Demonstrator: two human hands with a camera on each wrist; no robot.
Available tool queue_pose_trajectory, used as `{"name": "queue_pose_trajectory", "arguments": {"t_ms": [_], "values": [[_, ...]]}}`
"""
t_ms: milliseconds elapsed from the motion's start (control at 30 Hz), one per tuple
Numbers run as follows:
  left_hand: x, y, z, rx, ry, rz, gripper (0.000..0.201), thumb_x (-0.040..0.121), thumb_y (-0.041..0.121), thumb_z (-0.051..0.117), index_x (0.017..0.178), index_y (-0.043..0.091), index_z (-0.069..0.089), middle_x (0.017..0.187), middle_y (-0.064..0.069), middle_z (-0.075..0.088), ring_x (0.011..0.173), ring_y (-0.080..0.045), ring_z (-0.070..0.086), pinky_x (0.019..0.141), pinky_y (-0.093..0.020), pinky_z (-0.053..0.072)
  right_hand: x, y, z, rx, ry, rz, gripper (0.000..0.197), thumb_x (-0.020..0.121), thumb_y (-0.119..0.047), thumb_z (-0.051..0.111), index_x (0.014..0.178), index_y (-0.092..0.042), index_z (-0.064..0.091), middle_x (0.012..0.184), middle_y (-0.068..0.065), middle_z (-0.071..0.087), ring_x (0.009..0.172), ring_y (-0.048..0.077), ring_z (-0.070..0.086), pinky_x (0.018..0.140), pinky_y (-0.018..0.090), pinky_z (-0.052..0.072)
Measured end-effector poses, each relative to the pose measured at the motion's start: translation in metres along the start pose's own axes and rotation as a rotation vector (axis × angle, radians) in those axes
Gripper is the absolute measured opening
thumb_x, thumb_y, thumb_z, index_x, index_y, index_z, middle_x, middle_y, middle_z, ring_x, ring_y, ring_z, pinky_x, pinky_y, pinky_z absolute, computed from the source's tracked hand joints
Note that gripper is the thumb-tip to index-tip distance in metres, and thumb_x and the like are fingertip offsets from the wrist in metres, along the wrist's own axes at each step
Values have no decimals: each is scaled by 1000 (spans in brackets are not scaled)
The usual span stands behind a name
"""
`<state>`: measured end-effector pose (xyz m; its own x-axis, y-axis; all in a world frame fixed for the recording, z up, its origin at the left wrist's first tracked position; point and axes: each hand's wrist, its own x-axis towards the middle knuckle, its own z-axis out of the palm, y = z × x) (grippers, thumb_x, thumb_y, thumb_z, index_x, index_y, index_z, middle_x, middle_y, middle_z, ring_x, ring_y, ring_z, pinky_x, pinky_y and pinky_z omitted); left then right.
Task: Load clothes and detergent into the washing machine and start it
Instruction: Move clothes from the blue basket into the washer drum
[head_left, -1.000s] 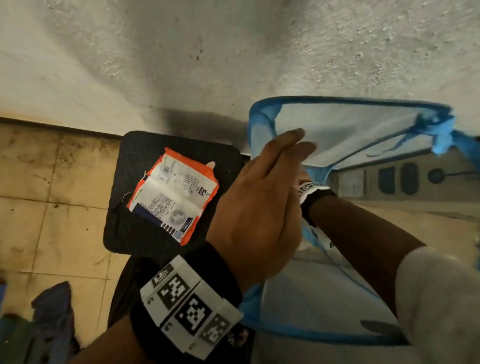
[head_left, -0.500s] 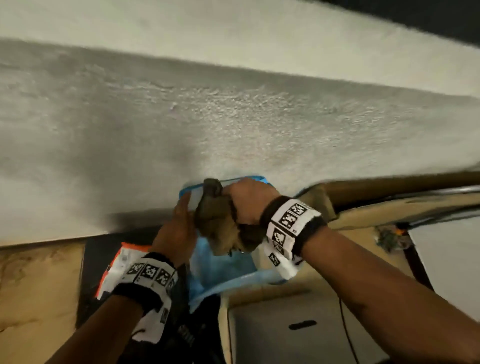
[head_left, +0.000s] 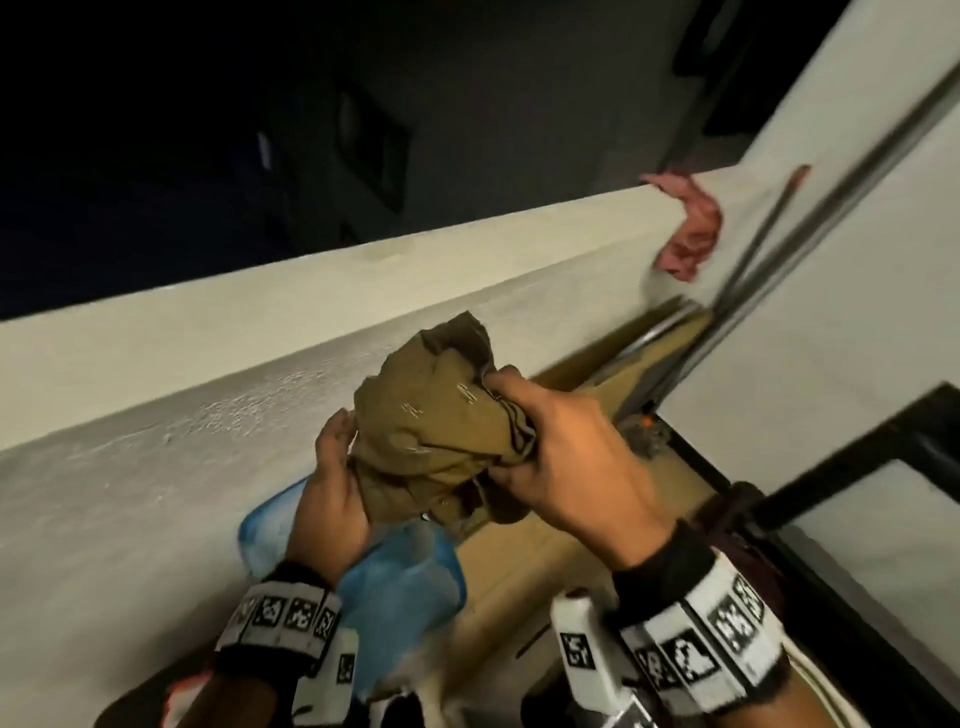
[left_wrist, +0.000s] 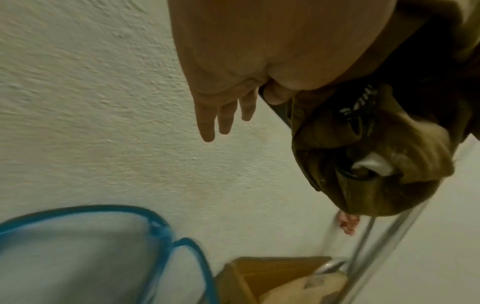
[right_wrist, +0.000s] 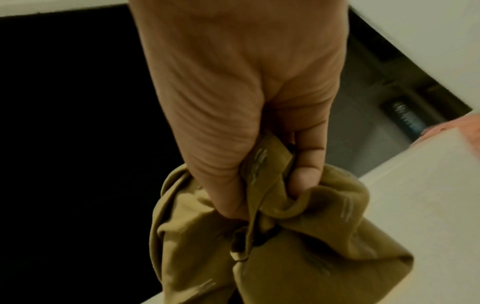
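- Right hand (head_left: 566, 462): fingers and thumb curl tightly into a bunched olive garment (head_left: 441, 431); the right wrist view shows the thumb (right_wrist: 228, 197) and a bent finger pressed into folds of the cloth, which wells up between them.
- Left hand (head_left: 332, 499): it lies against the left side of the bundle, palm toward the cloth. In the left wrist view the fingers (left_wrist: 207, 123) are straight and held together, pointing away from the garment, while the thumb lies close to the cloth. Whether the thumb presses into it cannot be told.
- Garment: crumpled into a ball and held in the air between both hands, in front of a pale rough wall (head_left: 156, 467) and above the blue hamper (head_left: 395, 597). Pale stitch marks show on its surface; a white label shows on its underside in the left wrist view.
- Hamper: mesh with a blue rim, standing against the wall just below the left wrist; a loop of its rim shows in the left wrist view.
- Surroundings: a tan box (head_left: 545, 545) lies just right of the hamper. A pink cloth (head_left: 691, 234) hangs over the wall's top edge, well apart from the hands. Metal poles (head_left: 779, 228) run diagonally at the right.
- Both wrists wear black bands with printed markers.
- The washing machine cannot be made out here.
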<state>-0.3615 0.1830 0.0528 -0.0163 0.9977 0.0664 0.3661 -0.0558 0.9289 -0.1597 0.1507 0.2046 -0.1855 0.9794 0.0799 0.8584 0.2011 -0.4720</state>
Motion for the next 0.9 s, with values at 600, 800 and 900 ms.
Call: {"name": "queue_pose_trajectory", "arguments": {"t_ms": [600, 800, 900], "values": [[-57, 237, 244, 332, -562, 767, 81, 83, -2, 53, 153, 28, 25, 144, -11, 54, 120, -29, 60, 100, -42, 50, -282, 146, -148, -222, 493, 633, 65, 77, -27, 66, 138, -39, 44, 110, 2, 69, 102, 25, 66, 83, 46, 56], [-107, 238, 288, 284, -696, 799, 74, 84, -10, 50, 151, 20, 35, 141, -15, 55, 123, -34, 56, 103, -44, 45, -354, 202, -113, -235, 449, 871, 60, 82, -29, 65, 138, -39, 45, 112, -2, 69, 104, 23, 67, 81, 42, 57], [-128, 223, 309, 296, -786, 809, 63, 94, 4, 50, 151, 24, 32, 149, -7, 49, 133, -25, 50, 110, -42, 42, -369, 229, -84, -93, 391, 916, 62, 82, -32, 62, 141, -37, 44, 121, 5, 66, 111, 30, 64, 90, 43, 55]]}}
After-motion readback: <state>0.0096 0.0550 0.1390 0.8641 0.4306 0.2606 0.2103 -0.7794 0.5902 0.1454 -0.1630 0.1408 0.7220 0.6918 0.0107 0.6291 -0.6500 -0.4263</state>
